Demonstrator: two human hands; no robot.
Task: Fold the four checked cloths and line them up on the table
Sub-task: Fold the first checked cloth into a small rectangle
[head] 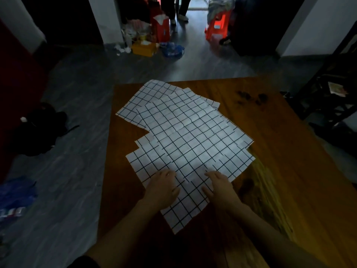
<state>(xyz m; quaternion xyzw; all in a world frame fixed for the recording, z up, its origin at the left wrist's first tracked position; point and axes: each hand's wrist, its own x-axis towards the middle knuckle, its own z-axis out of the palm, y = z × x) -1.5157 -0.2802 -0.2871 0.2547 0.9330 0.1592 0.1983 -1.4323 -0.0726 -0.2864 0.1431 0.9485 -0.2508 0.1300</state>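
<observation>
I see both hands lying on the near part of the checked cloths (pixel 185 136), the left hand (pixel 164 187) and right hand (pixel 219 187) flat side by side, fingers loosely extended and pressing down, nothing pinched. The cloths spread unfolded in an overlapping heap away from the fingertips across the wooden table (pixel 280 151), one corner reaching back between my wrists.
</observation>
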